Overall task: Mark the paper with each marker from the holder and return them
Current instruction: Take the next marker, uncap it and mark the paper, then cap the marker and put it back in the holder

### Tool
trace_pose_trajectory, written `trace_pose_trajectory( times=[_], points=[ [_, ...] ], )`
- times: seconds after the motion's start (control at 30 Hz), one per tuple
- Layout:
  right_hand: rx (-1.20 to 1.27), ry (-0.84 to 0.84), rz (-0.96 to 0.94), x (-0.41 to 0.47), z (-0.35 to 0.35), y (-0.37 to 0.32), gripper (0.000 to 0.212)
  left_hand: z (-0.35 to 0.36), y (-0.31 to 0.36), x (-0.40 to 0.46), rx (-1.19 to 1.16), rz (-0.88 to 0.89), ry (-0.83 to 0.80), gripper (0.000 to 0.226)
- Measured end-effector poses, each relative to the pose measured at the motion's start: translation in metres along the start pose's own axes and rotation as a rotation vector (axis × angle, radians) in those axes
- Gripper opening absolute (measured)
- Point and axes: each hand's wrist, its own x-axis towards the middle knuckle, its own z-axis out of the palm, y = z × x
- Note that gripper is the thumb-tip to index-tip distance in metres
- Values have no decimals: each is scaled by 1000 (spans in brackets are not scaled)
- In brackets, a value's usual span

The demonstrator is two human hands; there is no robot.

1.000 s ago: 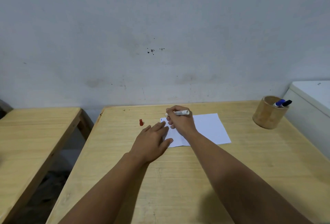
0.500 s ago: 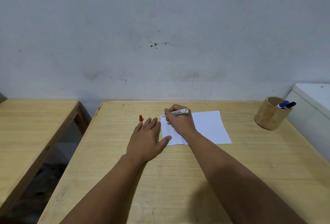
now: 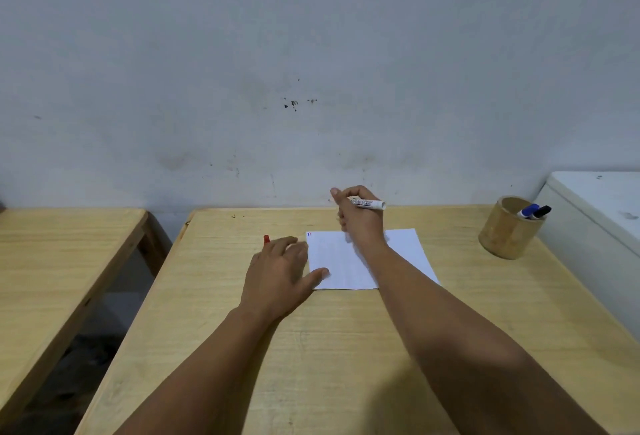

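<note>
With the right hand (image 3: 360,218) gripping the uncapped marker (image 3: 367,203) above the paper (image 3: 401,254), the open left hand (image 3: 280,270) should pinch the red cap (image 3: 266,239) on the tabletop (image 3: 346,348) and press it on squarely before the holder (image 3: 507,232).

Setting: plain bare workroom, type uncertain. Scuffed, stained white wall (image 3: 311,71) fills 12 o'clock. Light wood worktop (image 3: 346,348) at centre; second wooden bench (image 3: 52,261) at 9 o'clock. White cabinet-like unit (image 3: 595,213) at 3 o'clock. Bamboo marker holder (image 3: 507,230) beside it.
</note>
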Motion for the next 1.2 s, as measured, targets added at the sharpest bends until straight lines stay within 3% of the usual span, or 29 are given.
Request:
trace_pose_trajectory(
  times=[0.1,0.17,0.33,0.4,0.53,0.63,0.8,1.03,1.2],
  points=[
    [143,-4,125,8,-15,-31,34,-11,-3,13,19,-106,242,52],
    [215,-11,216,13,-28,-43,48,-16,-14,24,8,-220,212,43],
    [146,3,192,10,-60,-54,10,-16,-39,36,-113,-352,80,28],
    [113,-71,177,6,-73,-55,10,-23,-31,41,-344,-425,123,23],
    [-71,-192,125,-9,-87,-59,22,-53,9,69,-1020,-606,164,13],
    [-136,-179,0,-24,-89,-69,16,-73,49,83,-1285,-644,134,18],
    [-144,-113,-167,-41,-105,-89,13,-85,105,93,-1350,-626,54,15],
    [-158,-37,-234,-59,-142,-110,15,-87,163,85,-1330,-530,-37,13],
    [-321,-21,-276,-68,-172,-114,19,-86,206,85,-1253,-430,-22,13]
  ],
)
